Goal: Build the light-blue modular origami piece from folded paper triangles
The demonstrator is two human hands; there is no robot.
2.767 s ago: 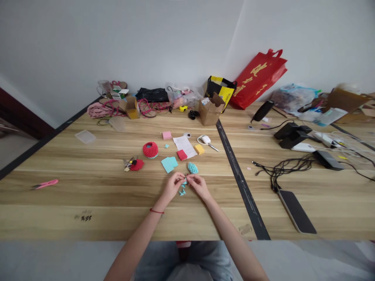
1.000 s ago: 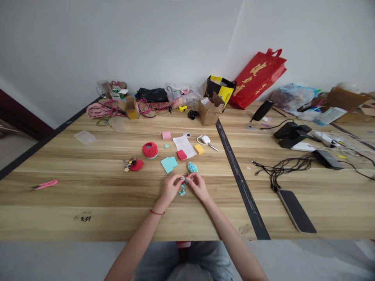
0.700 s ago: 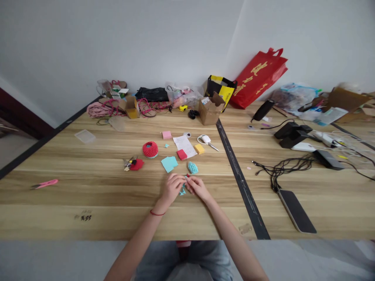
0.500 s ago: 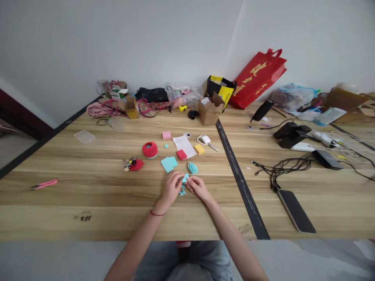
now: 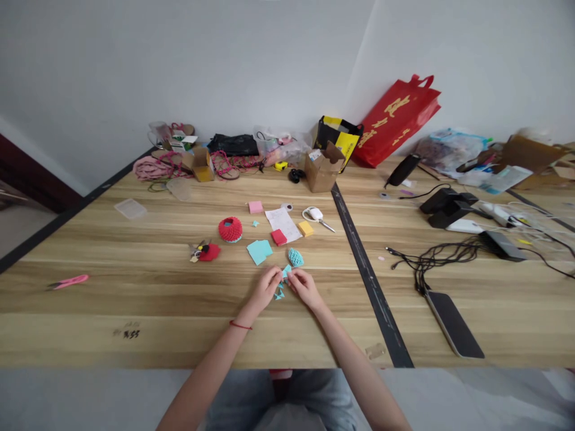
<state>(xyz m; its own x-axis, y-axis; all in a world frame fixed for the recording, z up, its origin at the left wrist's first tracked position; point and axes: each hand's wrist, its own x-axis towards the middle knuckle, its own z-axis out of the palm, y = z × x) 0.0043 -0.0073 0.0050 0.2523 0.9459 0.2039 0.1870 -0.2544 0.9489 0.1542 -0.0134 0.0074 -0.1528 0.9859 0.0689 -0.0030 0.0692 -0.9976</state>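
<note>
Between the fingertips of both hands is a small turquoise paper piece. My left hand pinches its left side, and my right hand pinches its right side. Several small folded turquoise triangles lie on the table just below the fingers. Beyond my hands sits a turquoise woven-looking paper form. A stack of turquoise paper sheets lies to the upper left. Further left stands a round red paper ring with a turquoise base.
Red, yellow and pink paper stacks lie around a white sheet. Scissors rest nearby, keys at left, a pink cutter far left. Cables and a dark tablet-like device are right.
The turquoise piece has been turned in my fingers and now lies flatter between them. My left fingers have drawn closer together around its edge.
</note>
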